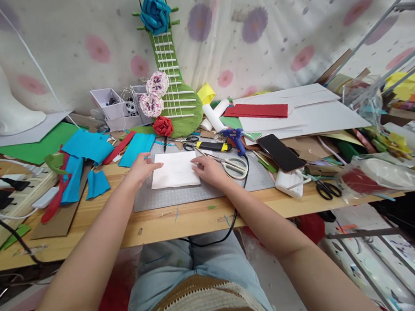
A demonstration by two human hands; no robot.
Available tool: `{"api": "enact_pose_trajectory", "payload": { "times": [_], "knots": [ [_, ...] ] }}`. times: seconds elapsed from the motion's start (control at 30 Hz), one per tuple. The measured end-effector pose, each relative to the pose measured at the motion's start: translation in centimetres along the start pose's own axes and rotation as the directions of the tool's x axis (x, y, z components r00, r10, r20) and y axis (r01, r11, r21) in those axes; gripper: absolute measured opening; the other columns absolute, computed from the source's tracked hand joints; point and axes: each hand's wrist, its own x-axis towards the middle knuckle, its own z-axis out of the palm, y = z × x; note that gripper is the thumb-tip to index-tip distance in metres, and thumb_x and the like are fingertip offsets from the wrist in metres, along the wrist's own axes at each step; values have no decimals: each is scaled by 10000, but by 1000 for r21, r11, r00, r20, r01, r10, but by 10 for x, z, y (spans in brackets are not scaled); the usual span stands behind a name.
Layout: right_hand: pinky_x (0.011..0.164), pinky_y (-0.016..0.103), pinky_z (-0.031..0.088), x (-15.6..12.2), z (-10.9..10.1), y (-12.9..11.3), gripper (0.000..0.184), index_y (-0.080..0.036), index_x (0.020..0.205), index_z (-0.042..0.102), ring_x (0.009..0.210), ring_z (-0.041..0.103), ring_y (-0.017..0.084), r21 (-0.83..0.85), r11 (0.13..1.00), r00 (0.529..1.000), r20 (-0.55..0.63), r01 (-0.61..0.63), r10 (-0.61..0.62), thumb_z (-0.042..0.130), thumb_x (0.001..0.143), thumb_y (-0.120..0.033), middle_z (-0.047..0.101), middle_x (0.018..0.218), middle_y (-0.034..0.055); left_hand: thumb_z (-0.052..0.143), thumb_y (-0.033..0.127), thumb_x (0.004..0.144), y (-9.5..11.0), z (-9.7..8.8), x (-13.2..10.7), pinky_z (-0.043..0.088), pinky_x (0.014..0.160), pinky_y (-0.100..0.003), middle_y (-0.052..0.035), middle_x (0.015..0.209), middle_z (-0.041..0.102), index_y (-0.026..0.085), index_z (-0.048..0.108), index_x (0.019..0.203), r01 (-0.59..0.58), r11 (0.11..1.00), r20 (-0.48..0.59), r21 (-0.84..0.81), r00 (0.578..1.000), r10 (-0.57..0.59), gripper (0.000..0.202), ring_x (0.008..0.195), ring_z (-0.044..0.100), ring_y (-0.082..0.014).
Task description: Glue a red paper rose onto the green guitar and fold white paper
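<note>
A white sheet of paper (175, 171), which looks folded or layered, lies on the grey cutting mat (153, 201) in front of me. My left hand (142, 170) is at its left edge, the thumb stretched over the paper and the index finger spread away from it. At the right edge my right hand (210, 169) has its bent fingertips close together on the paper; its lower fingers are partly hidden. Just right of that hand lie scissors with pale handles (235, 167). Behind the paper rests a yellow and black utility knife (213, 146).
A blue glue gun (235, 139) trails a black cable over the table edge. A black phone (280, 152) lies to the right, near black-handled scissors (328, 190). Blue crepe paper (88, 145) and a power strip (17, 204) are left. A green guitar-shaped piece (182, 112) stands behind.
</note>
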Motion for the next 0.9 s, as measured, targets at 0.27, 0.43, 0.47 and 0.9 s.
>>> {"api": "enact_pose_trajectory", "payload": {
  "times": [0.27, 0.43, 0.47, 0.9],
  "knots": [
    [965, 371, 397, 0, 7, 3, 176, -175, 934, 688, 1038, 565, 222, -63, 996, 997, 45, 57, -54, 586, 791, -177, 653, 1077, 94, 836, 176, 348, 20, -5, 19, 430, 647, -296, -49, 806, 663, 140, 586, 996, 227, 973, 90, -40, 971, -223, 696, 701, 598, -186],
    [974, 393, 397, -3, 9, 4, 166, -192, 925, 681, 1037, 553, 229, -23, 997, 997, 23, 68, -67, 582, 793, -187, 648, 1060, 84, 798, 215, 325, 24, -1, 11, 410, 653, -301, -27, 644, 659, 167, 621, 637, 162, 976, 228, -148, 965, -125, 362, 671, 590, -205],
    [971, 397, 403, -4, 9, 4, 175, -196, 940, 676, 1043, 547, 231, 10, 998, 998, -12, 55, -55, 589, 788, -199, 640, 1062, 86, 787, 235, 341, 24, 0, 8, 412, 650, -301, -26, 638, 659, 167, 621, 631, 139, 969, 223, -203, 970, -93, 341, 661, 591, -204],
    [819, 296, 440, 15, -3, -4, 391, -164, 863, 652, 869, 592, 161, 843, 463, 954, 178, -275, 242, 731, 586, -429, 671, 914, 40, 764, 368, 496, 29, 5, -26, 470, 624, -257, -13, 767, 685, 163, 620, 797, -70, 833, 86, -548, 986, 140, 392, 691, 613, -161]
  ]
}}
